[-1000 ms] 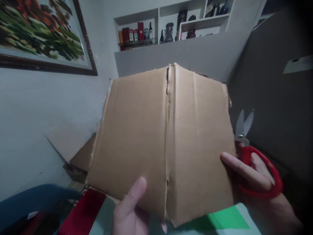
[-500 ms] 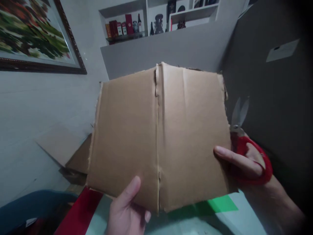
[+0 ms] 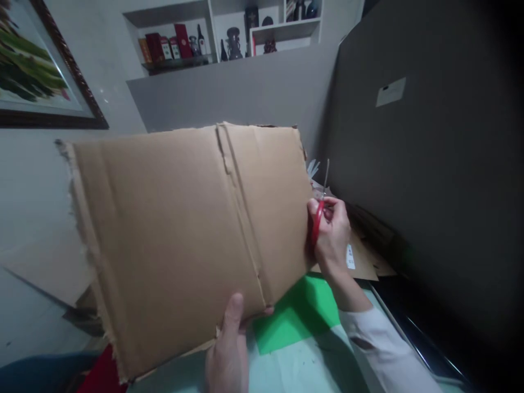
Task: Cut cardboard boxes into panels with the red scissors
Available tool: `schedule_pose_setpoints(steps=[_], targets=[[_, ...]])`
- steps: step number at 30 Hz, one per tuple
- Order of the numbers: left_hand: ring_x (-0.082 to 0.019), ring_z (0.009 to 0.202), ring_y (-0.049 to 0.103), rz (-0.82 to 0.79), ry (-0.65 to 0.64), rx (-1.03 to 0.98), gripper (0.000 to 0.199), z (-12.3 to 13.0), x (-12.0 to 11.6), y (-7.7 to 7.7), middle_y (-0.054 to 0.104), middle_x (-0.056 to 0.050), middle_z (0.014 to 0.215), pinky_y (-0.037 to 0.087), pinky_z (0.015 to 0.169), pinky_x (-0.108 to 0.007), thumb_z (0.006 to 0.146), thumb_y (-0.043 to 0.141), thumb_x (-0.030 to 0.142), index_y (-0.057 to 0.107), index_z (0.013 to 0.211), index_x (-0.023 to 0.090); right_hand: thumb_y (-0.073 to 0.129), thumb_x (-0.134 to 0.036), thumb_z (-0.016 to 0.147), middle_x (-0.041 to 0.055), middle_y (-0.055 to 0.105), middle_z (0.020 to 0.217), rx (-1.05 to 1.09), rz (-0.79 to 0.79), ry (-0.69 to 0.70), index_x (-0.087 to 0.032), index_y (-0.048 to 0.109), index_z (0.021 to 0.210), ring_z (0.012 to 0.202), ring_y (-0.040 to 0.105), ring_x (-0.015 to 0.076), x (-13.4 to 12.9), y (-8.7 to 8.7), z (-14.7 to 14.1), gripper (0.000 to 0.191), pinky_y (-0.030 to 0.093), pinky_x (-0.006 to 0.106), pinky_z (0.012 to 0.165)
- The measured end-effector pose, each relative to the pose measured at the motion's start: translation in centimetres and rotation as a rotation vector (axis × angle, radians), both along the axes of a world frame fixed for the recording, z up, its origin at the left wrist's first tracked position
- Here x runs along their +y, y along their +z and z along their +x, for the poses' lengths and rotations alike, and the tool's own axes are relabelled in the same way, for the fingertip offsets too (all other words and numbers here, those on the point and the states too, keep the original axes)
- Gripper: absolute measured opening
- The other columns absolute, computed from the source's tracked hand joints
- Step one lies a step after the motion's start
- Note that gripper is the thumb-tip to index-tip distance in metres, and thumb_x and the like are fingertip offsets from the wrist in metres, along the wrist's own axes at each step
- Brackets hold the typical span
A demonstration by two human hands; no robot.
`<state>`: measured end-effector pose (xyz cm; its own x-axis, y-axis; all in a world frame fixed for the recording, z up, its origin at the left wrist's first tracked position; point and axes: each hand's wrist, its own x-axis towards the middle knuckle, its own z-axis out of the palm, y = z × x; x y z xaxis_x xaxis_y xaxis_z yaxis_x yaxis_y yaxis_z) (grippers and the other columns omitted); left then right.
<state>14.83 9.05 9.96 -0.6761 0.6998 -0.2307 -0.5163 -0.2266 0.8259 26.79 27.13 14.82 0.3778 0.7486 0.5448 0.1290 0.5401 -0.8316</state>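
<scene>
A creased sheet of brown cardboard [image 3: 164,229] with torn edges is held up in front of me, tilted, its fold line running right of the middle. My left hand [image 3: 231,338] grips its bottom edge, thumb on the near face and fingers behind. By the right edge, my right hand [image 3: 333,229] is closed around red-handled scissors [image 3: 317,224], whose blades point upward. Whether the right fingers also touch the cardboard edge I cannot tell.
Below lie a green sheet [image 3: 298,311] and a pale green tabletop [image 3: 295,363]. More cardboard [image 3: 360,259] is at the right, beside a dark grey panel [image 3: 409,164]. Something red [image 3: 100,374] and a blue rim [image 3: 45,371] are at lower left. Shelves [image 3: 176,63] hold bottles and boxes.
The cardboard has swung left and turned, its left side now nearer. My right hand has shifted left and rotated with the scissors; its thumb has left the cardboard's face. The view has turned right.
</scene>
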Motion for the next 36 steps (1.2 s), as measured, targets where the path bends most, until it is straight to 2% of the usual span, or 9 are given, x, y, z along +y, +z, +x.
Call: schedule_pose_setpoints(steps=[5,10,17,22,25,27,30,33,36], targets=[[-0.021,0.06,0.068,0.183,0.045,-0.192,0.042,0.8,1.4,3.0,0.077,-0.006,0.078,0.057,0.045,-0.029,0.043,0.097,0.033,0.077,0.075,0.016,0.063,-0.043,0.084,0.003,0.067,0.089,0.145,0.188,-0.047,-0.021,0.055,0.098,0.077,0.066,0.0181,1.2,1.2,-1.9,0.028,0.052,0.03,0.073],[-0.017,0.054,0.064,0.212,0.066,-0.225,0.034,0.6,1.3,3.4,0.074,-0.003,0.072,0.048,0.036,-0.024,0.048,0.095,0.029,0.074,0.072,0.015,0.066,-0.037,0.083,0.0023,0.069,0.087,0.154,0.263,-0.063,-0.021,0.056,0.099,0.074,0.066,0.0176,1.4,1.3,-2.5,0.025,0.052,0.029,0.07],[-0.016,0.054,0.066,0.16,-0.064,-0.296,0.028,0.8,0.5,2.5,0.078,-0.006,0.078,0.045,0.034,-0.021,0.057,0.092,0.025,0.077,0.078,0.015,0.065,-0.038,0.085,-0.0012,0.062,0.075,0.126,0.242,-0.085,-0.019,0.058,0.099,0.064,0.061,0.0171,2.1,-0.5,-3.0,0.025,0.049,0.028,0.063],[-0.02,0.061,0.071,0.272,-0.127,-0.247,0.03,-0.7,0.5,1.4,0.08,-0.007,0.083,0.055,0.043,-0.023,0.06,0.092,0.033,0.079,0.082,0.018,0.064,-0.04,0.087,0.001,0.066,0.08,0.102,0.196,-0.114,-0.019,0.059,0.106,0.069,0.065,0.019,1.7,-1.1,-3.6,0.028,0.049,0.028,0.065],[-0.028,0.076,0.076,0.35,-0.242,-0.185,0.043,-1.8,0.6,0.8,0.08,-0.016,0.088,0.066,0.067,-0.035,0.063,0.088,0.048,0.081,0.088,0.013,0.063,-0.04,0.088,0.0032,0.068,0.084,0.074,0.17,-0.151,-0.019,0.059,0.108,0.072,0.066,0.0201,1.1,-1.0,-3.7,0.029,0.049,0.029,0.068],[-0.036,0.097,0.074,0.407,-0.389,-0.17,0.052,-2.4,0.6,0.5,0.077,-0.022,0.1,0.061,0.091,-0.044,0.07,0.081,0.054,0.08,0.096,0.008,0.061,-0.041,0.089,0.0046,0.068,0.087,0.053,0.153,-0.177,-0.019,0.058,0.109,0.075,0.066,0.0214,1.0,-1.1,-3.6,0.03,0.049,0.031,0.071],[-0.039,0.114,0.066,0.472,-0.526,-0.197,0.052,-2.8,0.7,0.1,0.072,-0.023,0.114,0.052,0.104,-0.048,0.08,0.072,0.053,0.078,0.104,0.007,0.06,-0.044,0.088,0.0035,0.067,0.083,0.002,0.117,-0.153,-0.02,0.058,0.109,0.072,0.064,0.0226,1.2,-1.0,-2.7,0.031,0.048,0.033,0.071],[-0.036,0.112,0.068,0.446,-0.499,-0.213,0.049,-2.6,0.9,0.3,0.074,-0.023,0.111,0.05,0.107,-0.048,0.092,0.058,0.05,0.078,0.102,0.007,0.06,-0.046,0.087,0.0055,0.067,0.088,0.015,0.079,-0.148,-0.021,0.057,0.111,0.075,0.064,0.0244,0.9,-0.2,-1.0,0.034,0.047,0.036,0.072],[-0.033,0.1,0.074,0.398,-0.412,-0.219,0.05,-2.0,1.2,0.8,0.078,-0.021,0.097,0.054,0.102,-0.047,0.096,0.051,0.047,0.08,0.091,0.007,0.061,-0.049,0.088,0.0059,0.064,0.092,0.133,0.078,-0.136,-0.022,0.053,0.115,0.076,0.062,0.0221,-1.9,0.9,0.6,0.039,0.048,0.034,0.071]])
